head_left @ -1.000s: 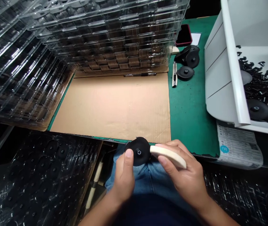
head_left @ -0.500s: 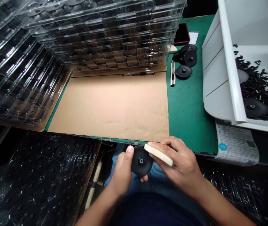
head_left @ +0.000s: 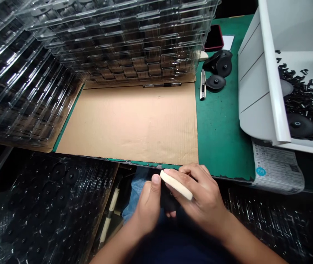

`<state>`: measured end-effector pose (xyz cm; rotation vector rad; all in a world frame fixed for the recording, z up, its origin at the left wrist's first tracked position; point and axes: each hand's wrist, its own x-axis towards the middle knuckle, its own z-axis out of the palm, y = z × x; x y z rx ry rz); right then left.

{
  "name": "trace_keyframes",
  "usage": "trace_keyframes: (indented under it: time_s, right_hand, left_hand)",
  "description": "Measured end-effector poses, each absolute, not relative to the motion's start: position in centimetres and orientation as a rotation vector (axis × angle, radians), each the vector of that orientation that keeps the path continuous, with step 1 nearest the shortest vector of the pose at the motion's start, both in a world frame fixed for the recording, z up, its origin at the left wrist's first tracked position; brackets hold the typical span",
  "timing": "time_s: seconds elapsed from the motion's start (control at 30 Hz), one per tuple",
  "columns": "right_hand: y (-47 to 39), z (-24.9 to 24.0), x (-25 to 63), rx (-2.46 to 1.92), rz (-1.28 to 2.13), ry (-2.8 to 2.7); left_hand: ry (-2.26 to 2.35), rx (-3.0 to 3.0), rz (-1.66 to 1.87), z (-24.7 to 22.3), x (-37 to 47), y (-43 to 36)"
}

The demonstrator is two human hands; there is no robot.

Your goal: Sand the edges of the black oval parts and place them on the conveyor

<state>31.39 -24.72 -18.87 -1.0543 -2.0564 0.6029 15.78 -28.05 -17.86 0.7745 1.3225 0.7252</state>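
Below the table's front edge, my left hand point(head_left: 148, 205) is closed on the rim of a round black plastic disc point(head_left: 166, 201), thumb on its near face and fingertips beneath. In my right hand point(head_left: 204, 198) is a cream-coloured pad point(head_left: 176, 184), thin and flat like felt or sponge, pinched along its far side. The pad lies over the disc and hides most of it, including its centre hub. Whether the pad presses on the disc or hovers just above it I cannot tell.
Cardboard point(head_left: 129, 124) covers the green tabletop point(head_left: 219, 135). Stacks of clear trays point(head_left: 118, 44) stand behind and left. A cutter point(head_left: 202, 85), black discs point(head_left: 216, 83) and a white bin point(head_left: 255, 80) of small black clips are on the right. A disc-filled tray point(head_left: 46, 205) sits low left.
My right hand has moved left with the pad, which now covers the disc's hub. My left hand has shifted slightly right and down with the disc.
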Motion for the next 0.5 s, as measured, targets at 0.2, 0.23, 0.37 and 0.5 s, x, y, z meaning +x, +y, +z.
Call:
trace_keyframes:
  time_s: [0.2,0.23,0.37,0.5]
  right_hand:
    - [-25.29,-18.91,32.44,-1.136,0.612,-2.122]
    - [-25.26,-18.81,32.33,-1.129,0.597,-2.103]
    - [-24.7,-18.3,31.75,-1.086,0.614,-2.089]
    - [-24.64,-18.33,32.25,-1.132,0.655,-2.144]
  left_hand:
    - [1.348,0.781,0.767,-17.79,15.99,-28.16]
    - [1.339,0.788,0.758,-17.76,16.13,-28.12]
    - [1.306,0.758,0.776,-17.54,16.35,-27.93]
    - [1.374,0.768,0.84,-17.31,16.05,-27.86]
